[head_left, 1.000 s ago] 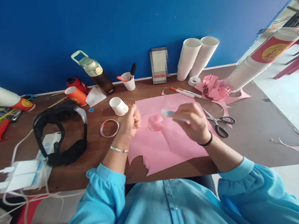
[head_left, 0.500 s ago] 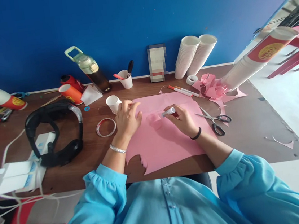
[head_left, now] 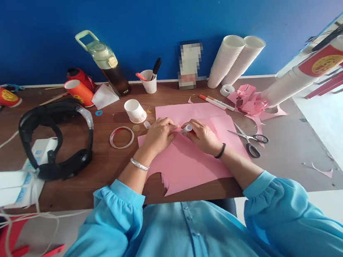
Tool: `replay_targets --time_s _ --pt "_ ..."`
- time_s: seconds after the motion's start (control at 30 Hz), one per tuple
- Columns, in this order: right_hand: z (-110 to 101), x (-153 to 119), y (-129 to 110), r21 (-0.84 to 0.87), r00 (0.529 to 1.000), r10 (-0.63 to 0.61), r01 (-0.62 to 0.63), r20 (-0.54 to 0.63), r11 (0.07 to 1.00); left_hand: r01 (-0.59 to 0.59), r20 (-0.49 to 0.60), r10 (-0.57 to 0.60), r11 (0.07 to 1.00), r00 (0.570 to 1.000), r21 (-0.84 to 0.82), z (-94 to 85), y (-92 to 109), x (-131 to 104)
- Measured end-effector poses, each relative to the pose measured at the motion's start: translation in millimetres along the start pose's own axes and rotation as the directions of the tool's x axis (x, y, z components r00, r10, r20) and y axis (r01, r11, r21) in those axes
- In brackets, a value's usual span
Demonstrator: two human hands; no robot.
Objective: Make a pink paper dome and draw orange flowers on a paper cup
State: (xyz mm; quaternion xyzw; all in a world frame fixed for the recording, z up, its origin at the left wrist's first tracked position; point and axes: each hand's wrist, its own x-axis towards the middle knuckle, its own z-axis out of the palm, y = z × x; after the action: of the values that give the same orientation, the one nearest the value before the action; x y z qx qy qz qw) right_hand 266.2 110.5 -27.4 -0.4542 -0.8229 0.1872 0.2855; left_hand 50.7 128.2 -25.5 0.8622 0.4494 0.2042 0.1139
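Observation:
Pink paper sheets (head_left: 200, 162) lie on the brown table, with a curved cut at the lower left edge. My right hand (head_left: 205, 136) is closed round a small white tube (head_left: 186, 129) above the sheets. Close to its left, my left hand (head_left: 161, 134) pinches a small pink paper piece (head_left: 176, 131) between thumb and fingers; the piece is mostly hidden. A white paper cup (head_left: 135, 111) stands beyond my left hand. Scissors (head_left: 249, 139) lie partly open at the right edge of the paper.
A tape ring (head_left: 121, 137), black headset (head_left: 57, 140) and power strip are at left. Along the wall stand a bottle (head_left: 107, 67), a cup of pens (head_left: 149, 81), a phone (head_left: 190, 65) and stacked cups (head_left: 225, 60). Crumpled pink paper (head_left: 251, 100) lies at right.
My left hand has moved right to beside the tube, and its fingers have closed on the pink piece. The white tube has moved slightly left with my right hand. The view has shifted.

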Motion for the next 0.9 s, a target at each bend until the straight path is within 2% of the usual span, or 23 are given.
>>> replay_targets --time_s 0.2,0.33,0.43,0.53,0.6,0.67,0.8,0.9 --pt "-6 4 -3 -0.149 0.997 -0.019 0.03 0.075 0.988 0.0 0.031 0.001 1.0 1.0 -0.025 1.0 -2 1" --pt "-10 5 -3 -0.165 0.995 0.007 0.009 0.095 0.986 0.015 0.048 -0.014 1.0 0.999 -0.015 -0.1 -1 2" --pt "-12 6 -3 -0.103 0.997 0.028 -0.021 0.065 0.994 0.017 0.038 -0.017 1.0 0.999 -0.021 0.1 -1 1" --pt "-13 7 -2 0.099 0.991 0.132 -0.128 -0.036 0.987 0.013 0.023 -0.013 0.999 1.0 -0.029 0.4 -1 1" --pt "-15 8 -1 0.329 0.962 0.266 -0.232 -0.06 0.915 0.012 0.024 -0.011 0.999 1.0 -0.036 0.3 -1 1" --pt "-18 8 0 0.531 0.935 0.353 -0.278 -0.042 0.801 0.012 0.032 -0.01 0.999 0.999 -0.039 0.6 -1 1" --pt "-21 7 -2 0.715 0.922 0.386 -0.246 -0.037 0.655 0.022 0.021 -0.021 0.999 1.0 -0.04 1.7 -2 1" --pt "-22 6 -6 0.849 0.921 0.389 -0.218 0.016 0.481 0.048 -0.091 -0.055 0.996 0.994 -0.079 -0.6 2 2"
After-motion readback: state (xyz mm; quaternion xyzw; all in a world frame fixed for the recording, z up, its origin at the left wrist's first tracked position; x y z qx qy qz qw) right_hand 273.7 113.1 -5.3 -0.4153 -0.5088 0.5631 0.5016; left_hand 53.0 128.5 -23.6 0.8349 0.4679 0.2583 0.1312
